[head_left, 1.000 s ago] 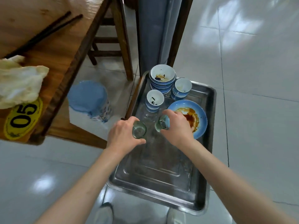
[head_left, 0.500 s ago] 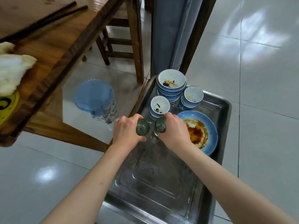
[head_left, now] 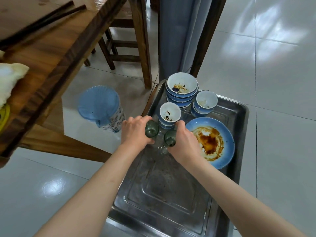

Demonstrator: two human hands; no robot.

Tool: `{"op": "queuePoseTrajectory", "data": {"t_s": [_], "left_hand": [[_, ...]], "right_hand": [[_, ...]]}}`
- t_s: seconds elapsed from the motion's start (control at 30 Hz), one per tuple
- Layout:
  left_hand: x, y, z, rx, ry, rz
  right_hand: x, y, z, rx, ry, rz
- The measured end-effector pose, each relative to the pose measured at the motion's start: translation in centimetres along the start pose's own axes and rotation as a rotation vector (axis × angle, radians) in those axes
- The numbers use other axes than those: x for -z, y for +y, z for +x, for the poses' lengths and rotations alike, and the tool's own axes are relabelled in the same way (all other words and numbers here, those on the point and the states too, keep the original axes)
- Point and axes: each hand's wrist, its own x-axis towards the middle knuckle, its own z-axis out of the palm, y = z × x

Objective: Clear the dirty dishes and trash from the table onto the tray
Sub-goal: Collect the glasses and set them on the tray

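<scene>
A green glass is gripped by the curled fingers of the left hand, and a second green glass by those of the right hand. Both are held low over the steel tray, just in front of the stacked cups and left of the sauce-stained blue plate. Chopsticks lie on the wooden table, left of the tray.

1. The rectangular steel tray lies on the floor side, right of the brown wooden table.
2. At the tray's far end stand three stacks of blue-and-white ceramic bowls.
3. The round blue sauce-stained plate lies on the tray's right side, in front of the stacks.
4. The dark wooden chopsticks lie on the table, behind the crumpled white napkin.
5. The round blue-lidded bin stands between table and tray.
</scene>
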Motion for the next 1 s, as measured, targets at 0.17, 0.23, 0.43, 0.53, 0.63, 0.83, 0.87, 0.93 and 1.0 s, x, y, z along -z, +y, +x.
{"op": "queuePoseTrajectory", "data": {"t_s": [0.17, 0.23, 0.43, 0.53, 0.63, 0.83, 0.87, 0.93, 1.0], "left_hand": [[0.0, -0.1, 0.3, -0.021, -0.015, 0.022], [0.0, 0.0, 0.4, -0.023, -0.025, 0.027], [0.0, 0.4, 0.3, -0.025, -0.043, 0.016], [0.1, 0.4, 0.1, -0.023, -0.048, 0.028], [0.7, 0.3, -0.4, -0.021, -0.060, 0.028], [4.9, 0.7, -2.3, -0.064, -0.028, -0.122], [5.9, 0.8, -2.6, -0.079, -0.019, -0.135], [8.3, 0.9, -3.5, -0.099, 0.007, -0.152], [10.8, 0.9, -4.6, -0.128, 0.039, -0.159]], "right_hand": [[-0.4, 0.0, -0.2, -0.017, 0.012, -0.010], [-0.4, 0.0, -0.2, -0.011, 0.021, -0.011], [-0.4, 0.1, -0.2, -0.018, 0.014, -0.019], [-0.3, 0.3, -0.1, -0.018, 0.001, -0.015], [0.1, 0.7, -0.1, -0.018, -0.023, -0.003], [3.2, 0.6, -0.9, -0.025, -0.037, 0.029], [3.9, 0.4, -1.0, -0.030, -0.033, 0.039], [5.3, -0.4, -1.3, -0.030, -0.025, 0.059], [6.8, -1.5, -1.8, -0.013, -0.018, 0.075]]}}
